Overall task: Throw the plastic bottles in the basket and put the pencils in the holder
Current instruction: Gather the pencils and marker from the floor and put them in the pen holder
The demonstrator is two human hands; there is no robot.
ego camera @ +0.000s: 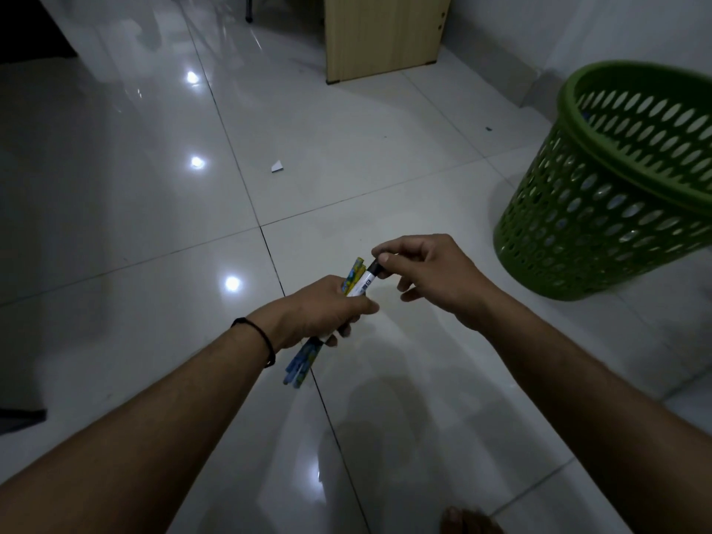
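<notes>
My left hand (325, 310) is closed around a bundle of pencils (302, 364) with blue and yellow patterns; their ends stick out above and below the fist. A white marker with a black cap (368, 281) stands in the same bundle. My right hand (427, 275) pinches the marker's black cap between thumb and forefinger. Both hands hover over the tiled floor. A green perforated plastic basket (616, 210) stands on the floor to the right, a little beyond my right hand. No holder and no bottles on the floor are in view; something blue shows faintly through the basket's holes.
A wooden cabinet side (381, 32) stands at the back centre against a grey wall. A small white paper scrap (277, 166) lies on the glossy white tiles. A dark object edge (23, 418) sits at the far left. A bare foot (468, 522) shows at the bottom.
</notes>
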